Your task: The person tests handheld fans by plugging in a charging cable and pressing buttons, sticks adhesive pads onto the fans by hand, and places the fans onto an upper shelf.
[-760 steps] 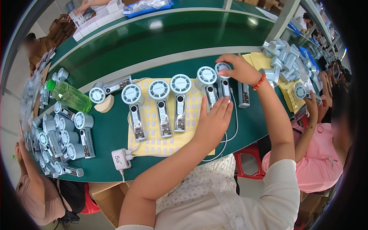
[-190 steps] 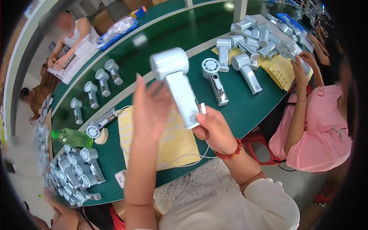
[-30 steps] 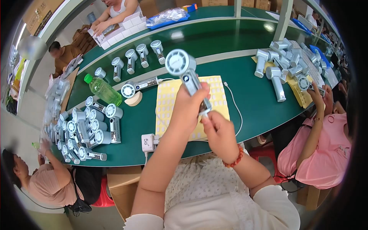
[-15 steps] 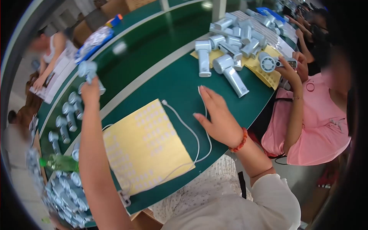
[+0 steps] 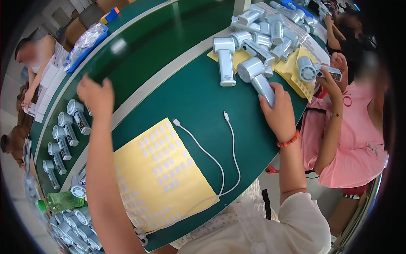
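My right hand [image 5: 279, 112] is closed around the handle of a pale blue handheld fan [image 5: 250, 70], which lies at the near edge of a fan pile. Over the green belt, my left hand [image 5: 97, 97] is slightly blurred, thumb and fingers apart, with nothing visible between them. Just below it stands a row of handheld fans [image 5: 63, 142]; part of one is hidden behind my left wrist. Between my arms lies a yellow sheet [image 5: 169, 178] with rows of small pale stickers. A white cable [image 5: 237, 158] loops across the sheet and green table, both plugs pointing away from me.
More fans [image 5: 264, 29] are heaped at the back right on yellow sheets. A green bottle [image 5: 63, 202] lies above another fan heap [image 5: 76, 228] at lower left. A person in pink [image 5: 338, 148] holds a fan at right. A blue tray [image 5: 86, 48] stands across the belt.
My left hand has let go of a fan at the belt. My right hand has left the cable's plug, moved right and taken hold of a fan's handle.
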Tool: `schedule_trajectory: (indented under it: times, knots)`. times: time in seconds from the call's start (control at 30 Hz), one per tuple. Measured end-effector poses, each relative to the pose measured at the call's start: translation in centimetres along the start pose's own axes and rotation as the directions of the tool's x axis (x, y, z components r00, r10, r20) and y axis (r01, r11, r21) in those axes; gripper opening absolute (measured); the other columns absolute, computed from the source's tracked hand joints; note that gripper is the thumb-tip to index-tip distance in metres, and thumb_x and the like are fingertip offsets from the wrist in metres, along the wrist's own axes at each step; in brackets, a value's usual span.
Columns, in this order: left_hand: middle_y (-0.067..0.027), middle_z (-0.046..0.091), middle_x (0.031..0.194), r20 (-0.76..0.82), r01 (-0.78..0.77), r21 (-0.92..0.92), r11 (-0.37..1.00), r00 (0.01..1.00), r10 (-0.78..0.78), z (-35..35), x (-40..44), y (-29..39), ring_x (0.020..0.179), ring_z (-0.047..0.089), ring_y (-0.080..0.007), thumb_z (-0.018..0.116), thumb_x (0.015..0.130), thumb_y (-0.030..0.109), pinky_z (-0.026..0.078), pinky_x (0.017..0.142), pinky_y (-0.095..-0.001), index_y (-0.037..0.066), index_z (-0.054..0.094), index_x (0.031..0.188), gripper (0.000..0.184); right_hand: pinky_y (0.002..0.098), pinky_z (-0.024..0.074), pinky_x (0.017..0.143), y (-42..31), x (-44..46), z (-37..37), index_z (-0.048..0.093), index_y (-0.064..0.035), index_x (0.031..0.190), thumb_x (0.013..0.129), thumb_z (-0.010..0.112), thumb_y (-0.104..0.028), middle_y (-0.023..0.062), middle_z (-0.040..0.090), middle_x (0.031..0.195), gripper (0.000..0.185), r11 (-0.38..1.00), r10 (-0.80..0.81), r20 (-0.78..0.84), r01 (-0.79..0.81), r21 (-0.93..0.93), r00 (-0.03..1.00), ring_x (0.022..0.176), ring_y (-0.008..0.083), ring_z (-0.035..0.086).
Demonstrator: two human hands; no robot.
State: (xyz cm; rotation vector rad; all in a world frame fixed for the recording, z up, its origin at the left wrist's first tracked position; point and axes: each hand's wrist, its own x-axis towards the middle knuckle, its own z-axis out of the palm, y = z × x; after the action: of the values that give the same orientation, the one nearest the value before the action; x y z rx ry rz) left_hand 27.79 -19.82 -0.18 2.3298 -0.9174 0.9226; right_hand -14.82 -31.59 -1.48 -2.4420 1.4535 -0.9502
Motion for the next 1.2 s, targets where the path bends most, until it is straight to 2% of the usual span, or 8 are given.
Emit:
schedule_trajectory:
  times: [0.13, 0.27, 0.57, 0.7, 0.77, 0.8, 0.9, 1.2]
  knots:
    - [-0.0251, 0.051, 0.112, 0.385, 0.017, -0.569, 0.822, 0.889, 0.248, -2.8, -3.2, 13.3, 0.107, 0.049, -0.0371, 0.063, 0.080, 0.037, 0.040, 0.094, -0.0403, -0.006, 0.049, 0.117, 0.059, 0.0426, 0.0448, 0.076, 0.1, 0.3, 0.6, 0.050, 0.0035, 0.109, 0.079, 0.065, -0.017, 0.0222, 0.058, 0.093, 0.039, 0.999, 0.012, -0.028, -0.011, 0.033, 1.000, 0.086, 0.0366, 0.054]
    - [-0.0315, 0.057, 0.108, 0.812, 0.385, -0.477, 0.790, 0.537, 0.228, -2.0, -5.2, 22.1, 0.101, 0.059, -0.0376, 0.059, 0.075, 0.060, 0.047, 0.086, -0.0390, -0.015, 0.051, 0.110, 0.083, 0.0418, 0.0442, 0.077, 0.8, 0.1, 1.0, 0.053, 0.0052, 0.108, 0.083, 0.062, -0.021, 0.0211, 0.058, 0.094, 0.037, 0.998, -0.055, -0.109, 0.058, 0.026, 0.993, 0.086, 0.0358, 0.054]
    - [-0.0205, 0.064, 0.102, 0.893, 0.521, -0.433, 0.735, 0.359, 0.271, -2.4, -6.1, 23.5, 0.086, 0.064, -0.0307, 0.070, 0.076, 0.038, 0.050, 0.073, -0.0385, -0.006, 0.058, 0.108, 0.056, 0.0423, 0.0450, 0.077, 0.8, -0.1, -0.3, 0.056, 0.0040, 0.107, 0.085, 0.060, -0.021, 0.0209, 0.060, 0.097, 0.035, 0.983, -0.007, -0.030, 0.012, 0.181, 1.000, 0.089, 0.0363, 0.057]
    - [-0.0115, 0.062, 0.095, 0.875, 0.870, -0.248, 0.425, 0.013, 0.483, -3.6, -7.1, 18.6, 0.093, 0.060, -0.0195, 0.068, 0.083, 0.031, 0.049, 0.078, -0.0345, -0.004, 0.058, 0.104, 0.042, 0.0372, 0.0461, 0.079, 0.7, -2.3, -1.4, 0.049, 0.0027, 0.117, 0.084, 0.062, -0.016, 0.0174, 0.059, 0.104, 0.040, 0.888, 0.087, 0.066, -0.108, 0.448, 0.994, 0.093, 0.0292, 0.059]
    - [-0.0101, 0.058, 0.103, 0.906, 0.941, -0.231, 0.246, 0.116, 0.406, -8.1, -8.5, 17.3, 0.094, 0.060, -0.0206, 0.066, 0.084, 0.020, 0.049, 0.081, -0.0351, -0.006, 0.043, 0.116, 0.046, 0.0342, 0.0453, 0.082, 0.6, -3.5, -1.1, 0.046, 0.0028, 0.120, 0.085, 0.061, -0.016, 0.0135, 0.057, 0.107, 0.042, 0.693, 0.131, 0.101, -0.163, 0.702, 0.986, 0.096, 0.0229, 0.058]
    - [-0.0104, 0.056, 0.107, 0.878, 0.965, -0.217, 0.149, 0.126, 0.463, -10.0, -8.8, 16.7, 0.097, 0.059, -0.0206, 0.066, 0.084, 0.016, 0.049, 0.082, -0.0359, -0.005, 0.039, 0.120, 0.050, 0.0307, 0.0423, 0.087, -0.4, -3.9, -1.1, 0.043, 0.0020, 0.125, 0.086, 0.060, -0.012, 0.0087, 0.053, 0.112, 0.045, 0.398, 0.090, 0.121, -0.147, 0.905, 0.989, 0.100, 0.0157, 0.053]
    - [-0.0113, 0.052, 0.113, 0.818, 0.937, -0.351, -0.001, 0.307, 0.486, -15.3, -10.0, 15.2, 0.103, 0.056, -0.0203, 0.065, 0.082, 0.011, 0.049, 0.083, -0.0371, -0.003, 0.034, 0.127, 0.056, 0.0288, 0.0402, 0.090, -3.4, -4.8, -3.6, 0.042, 0.0018, 0.125, 0.085, 0.060, -0.008, 0.0081, 0.053, 0.113, 0.046, -0.001, -0.105, 0.481, -0.483, 0.875, 0.871, 0.103, 0.0152, 0.051]
    - [-0.0109, 0.047, 0.122, 0.832, 0.835, -0.525, 0.165, 0.463, 0.306, -25.5, -15.0, 10.1, 0.109, 0.051, -0.0180, 0.061, 0.086, 0.011, 0.045, 0.088, -0.0327, 0.002, 0.029, 0.132, 0.057, 0.0295, 0.0426, 0.088, -9.1, -7.5, -5.5, 0.047, 0.0024, 0.122, 0.087, 0.061, -0.023, 0.0084, 0.057, 0.112, 0.045, 0.059, -0.325, 0.604, -0.622, 0.781, 0.728, 0.104, 0.0142, 0.053]
